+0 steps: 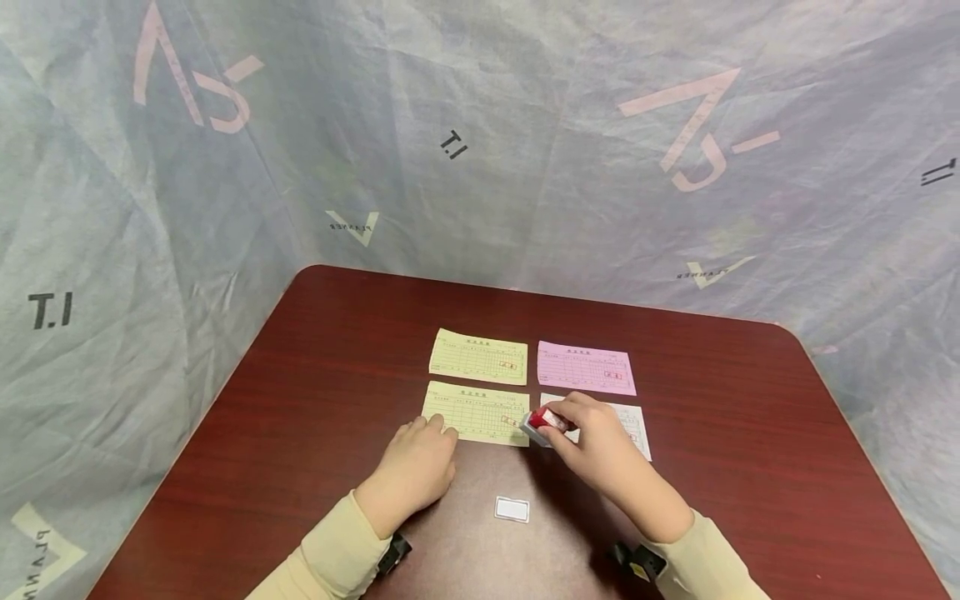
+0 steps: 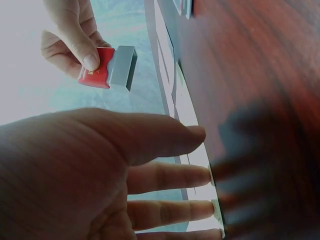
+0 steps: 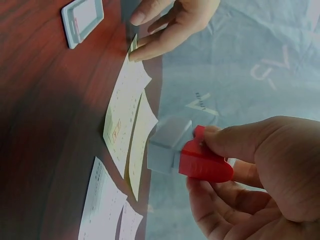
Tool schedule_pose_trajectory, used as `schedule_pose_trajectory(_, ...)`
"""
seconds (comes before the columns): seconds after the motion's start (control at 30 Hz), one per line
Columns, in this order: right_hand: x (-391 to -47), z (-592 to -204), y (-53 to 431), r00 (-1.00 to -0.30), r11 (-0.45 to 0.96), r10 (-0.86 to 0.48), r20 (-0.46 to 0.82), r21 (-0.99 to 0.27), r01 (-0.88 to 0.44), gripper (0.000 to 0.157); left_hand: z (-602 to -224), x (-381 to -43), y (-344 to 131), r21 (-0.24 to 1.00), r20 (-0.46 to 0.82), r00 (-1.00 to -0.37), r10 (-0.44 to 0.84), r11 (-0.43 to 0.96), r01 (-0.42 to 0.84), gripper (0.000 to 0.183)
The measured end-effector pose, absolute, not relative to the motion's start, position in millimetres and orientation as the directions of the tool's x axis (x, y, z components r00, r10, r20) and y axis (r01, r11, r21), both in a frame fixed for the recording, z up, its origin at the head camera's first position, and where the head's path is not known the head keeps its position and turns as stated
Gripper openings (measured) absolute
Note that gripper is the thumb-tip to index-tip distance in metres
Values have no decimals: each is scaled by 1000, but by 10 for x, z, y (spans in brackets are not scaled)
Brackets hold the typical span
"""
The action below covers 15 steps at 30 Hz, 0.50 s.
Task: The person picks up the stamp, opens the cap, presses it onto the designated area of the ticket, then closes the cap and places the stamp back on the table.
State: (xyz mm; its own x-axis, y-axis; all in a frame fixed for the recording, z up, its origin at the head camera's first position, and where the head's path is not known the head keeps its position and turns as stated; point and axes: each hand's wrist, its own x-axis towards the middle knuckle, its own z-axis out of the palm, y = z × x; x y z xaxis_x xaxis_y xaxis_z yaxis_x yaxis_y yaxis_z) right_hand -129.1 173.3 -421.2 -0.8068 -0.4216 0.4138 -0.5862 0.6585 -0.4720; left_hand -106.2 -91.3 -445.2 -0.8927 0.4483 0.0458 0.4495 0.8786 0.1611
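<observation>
My right hand (image 1: 603,446) pinches a red and grey rubber stamp (image 3: 205,160) between thumb and fingers. In the right wrist view the stamp is raised above the table, its grey end facing the papers. The near yellow slip (image 1: 461,417) carries a red boxed mark at its right side, next to the stamp in the head view. My left hand (image 1: 420,467) rests its fingertips on that slip's near left edge, fingers fairly straight in the left wrist view. The white slip (image 1: 636,417) is partly hidden behind my right hand and also shows a red mark.
Behind these lie another yellow slip (image 1: 472,358) and a pink slip (image 1: 573,367), each with a red boxed mark. A small rectangular white and grey cap (image 1: 512,509) sits between my forearms on the dark red table (image 1: 315,358). Grey printed cloth (image 1: 525,183) hangs beyond the table.
</observation>
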Motion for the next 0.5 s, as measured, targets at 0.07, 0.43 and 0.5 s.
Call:
schedule_pose_trajectory(0.07, -1284, -4207, 1748, -808, 659, -417, 417, -473, -585, 20, -4449, -1063, -915, 160, 46, -892, 450, 878, 452, 22)
schedule_pose_trajectory(0.43, -1204, -4203, 1842, -796, 633, -441, 414, -485, -603, 20, -4470, -1064, -930, 150, 70, -877, 475, 864, 480, 29)
schedule_pose_trajectory(0.5, -1193, -4197, 1850, -795, 628, -448, 409, -489, -606, 20, -4471, -1069, -929, 130, 101, -865, 491, 856, 501, 32)
